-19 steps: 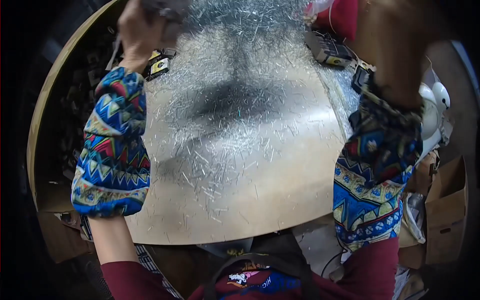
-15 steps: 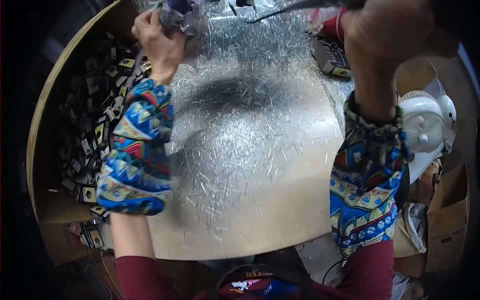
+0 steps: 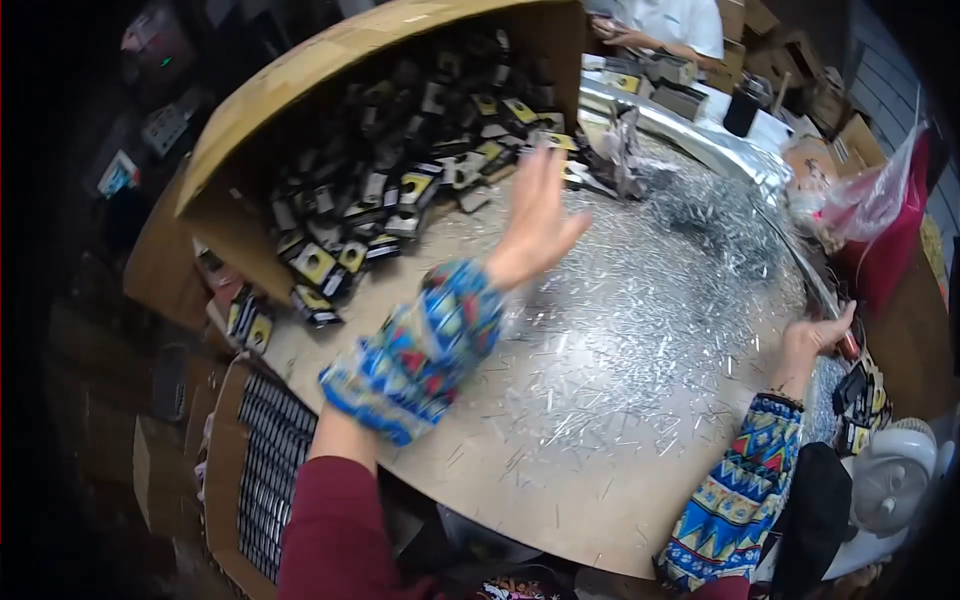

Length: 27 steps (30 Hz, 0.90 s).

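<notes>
My left hand [image 3: 540,220] is open with its fingers stretched out, above the table beside a heap of small black-and-yellow boxes [image 3: 415,185]. It holds nothing. My right hand [image 3: 815,338] is at the table's right edge, closed around a long slim tool whose reddish handle end [image 3: 849,345] sticks out below the palm; the tool's kind is unclear. Between my hands, many short, thin silvery pieces [image 3: 650,330] lie scattered, with a denser tangle [image 3: 720,225] at the back. A crumpled greyish plastic bag [image 3: 625,160] sits behind my left fingertips.
A large cardboard carton [image 3: 340,60] on its side backs the box heap. At lower left stands a carton [image 3: 222,470] of black-and-silver rows. A white fan [image 3: 890,480] is at lower right, a red bag [image 3: 895,240] at far right. Another person [image 3: 680,30] works across the table.
The view has swung left. My left hand has let go of the crumpled plastic and opened. My right hand has lowered from above the silvery pieces to the table's right edge.
</notes>
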Available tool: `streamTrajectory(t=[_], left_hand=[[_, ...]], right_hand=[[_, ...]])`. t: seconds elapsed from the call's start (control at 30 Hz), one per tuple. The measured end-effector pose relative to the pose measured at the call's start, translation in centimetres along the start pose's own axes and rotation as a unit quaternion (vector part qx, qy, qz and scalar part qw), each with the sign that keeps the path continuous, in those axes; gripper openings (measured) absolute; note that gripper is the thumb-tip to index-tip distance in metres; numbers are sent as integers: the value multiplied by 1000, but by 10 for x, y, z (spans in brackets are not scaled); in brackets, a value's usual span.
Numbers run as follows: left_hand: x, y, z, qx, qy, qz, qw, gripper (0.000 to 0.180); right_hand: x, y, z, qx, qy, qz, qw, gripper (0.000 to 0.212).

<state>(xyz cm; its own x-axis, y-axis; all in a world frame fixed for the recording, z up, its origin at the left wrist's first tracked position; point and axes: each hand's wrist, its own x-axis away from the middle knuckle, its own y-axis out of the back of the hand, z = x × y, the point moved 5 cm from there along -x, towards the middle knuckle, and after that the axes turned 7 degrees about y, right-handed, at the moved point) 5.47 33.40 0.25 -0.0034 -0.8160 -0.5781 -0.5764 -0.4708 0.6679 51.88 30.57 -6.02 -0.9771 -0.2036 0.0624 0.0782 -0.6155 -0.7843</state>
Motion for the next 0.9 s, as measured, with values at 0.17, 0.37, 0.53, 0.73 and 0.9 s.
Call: streamTrajectory(t=[0.17,0.37,0.53,0.73,0.9], left_hand=[[133,244,75,-200,55,-460,863,82],[170,286,203,-200,387,-228,871,28],[156,292,184,-181,352,-170,902,28],[154,298,174,-160,336,-149,916,31],[212,266,190,-101,241,-261,929,33]], right_hand=[[33,15,-57,101,-301,63,946,31],[138,6,-63,98,-443,268,850,15],[191,17,-14,141,-420,370,817,10],[227,15,74,268,-275,496,779,33],[364,61,120,370,4,800,472,39]])
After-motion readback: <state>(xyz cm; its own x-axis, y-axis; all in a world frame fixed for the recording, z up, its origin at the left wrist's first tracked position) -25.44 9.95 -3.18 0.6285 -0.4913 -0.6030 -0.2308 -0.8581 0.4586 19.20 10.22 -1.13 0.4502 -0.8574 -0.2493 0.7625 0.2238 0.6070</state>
